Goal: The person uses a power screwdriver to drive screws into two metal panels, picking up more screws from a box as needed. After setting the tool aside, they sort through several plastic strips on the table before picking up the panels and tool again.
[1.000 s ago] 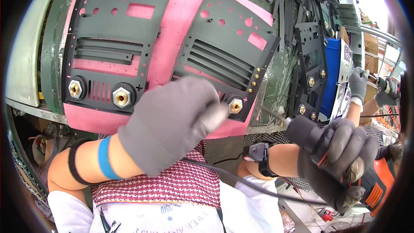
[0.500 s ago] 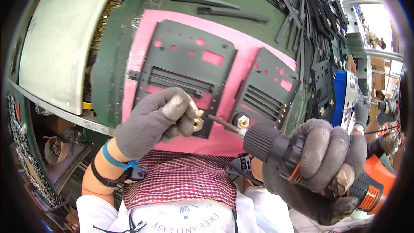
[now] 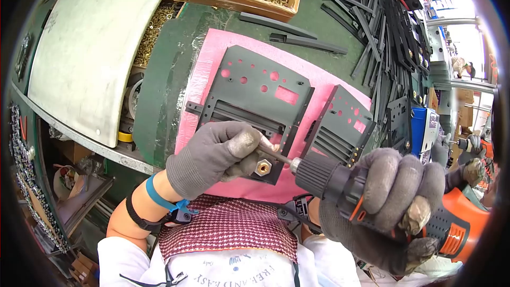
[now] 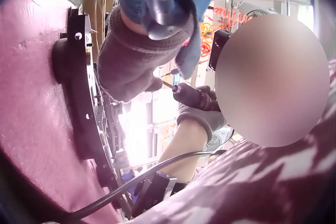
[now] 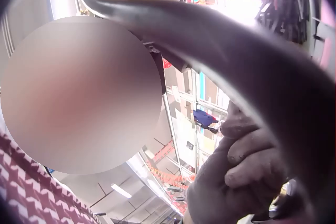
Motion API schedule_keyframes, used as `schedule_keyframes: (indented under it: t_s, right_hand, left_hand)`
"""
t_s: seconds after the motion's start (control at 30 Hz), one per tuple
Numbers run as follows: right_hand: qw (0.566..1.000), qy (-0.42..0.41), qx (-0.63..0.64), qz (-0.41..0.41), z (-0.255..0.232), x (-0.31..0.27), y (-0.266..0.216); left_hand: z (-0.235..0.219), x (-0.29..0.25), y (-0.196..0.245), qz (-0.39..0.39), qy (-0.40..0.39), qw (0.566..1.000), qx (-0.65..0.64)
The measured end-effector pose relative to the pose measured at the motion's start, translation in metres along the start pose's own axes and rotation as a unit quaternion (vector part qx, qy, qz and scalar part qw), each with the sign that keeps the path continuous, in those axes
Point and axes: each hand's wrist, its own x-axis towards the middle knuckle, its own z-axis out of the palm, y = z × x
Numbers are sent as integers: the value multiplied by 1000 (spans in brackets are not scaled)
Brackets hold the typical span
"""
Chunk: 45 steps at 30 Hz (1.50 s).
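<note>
My right hand, in a grey glove, grips a black and orange power drill. Its long driver bit points left. My gloved left hand has its thumb and forefinger pinched at the bit's tip, around a small brass piece mostly hidden by the fingertips. The left wrist view shows that bit meeting the left fingertips too. Below the left hand lies a dark metal panel with a brass-centred hex fitting. A second panel lies to its right, small brass screws along its edge.
Both panels lie on a pink foam sheet over a green table. A box of small brass parts stands at the back. Dark metal strips pile up at right. A black cable crosses the right wrist view.
The left hand has turned from over the panels to the bit's tip, fingers pinched. The drill has swung left to meet it. The head view has shifted, bringing the brass-parts box in.
</note>
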Motion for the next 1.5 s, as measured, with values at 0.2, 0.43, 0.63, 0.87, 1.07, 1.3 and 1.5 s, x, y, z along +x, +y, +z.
schedule_keyframes:
  t_s: [0.2,0.43,0.63,0.87,1.07,1.3,1.5]
  right_hand:
    - [975,-203,24,-85,-23,16,8]
    - [994,54,-85,-42,-31,-3,2]
    - [982,-34,-157,-103,-69,11,18]
    - [968,47,-232,-87,-70,10,21]
    - [976,66,-200,46,-77,16,4]
    - [975,35,-211,54,-79,12,8]
    - [975,47,-211,45,-86,11,8]
  left_hand:
    - [4,-3,9,-59,-6,998,-8]
    - [-14,-46,-25,179,91,752,628]
    - [-15,-41,-44,296,133,564,759]
    - [-5,-24,-29,270,131,592,748]
    - [-5,-28,-29,266,124,591,752]
    - [-3,-31,-30,236,129,612,744]
    - [3,-30,-30,233,125,613,745]
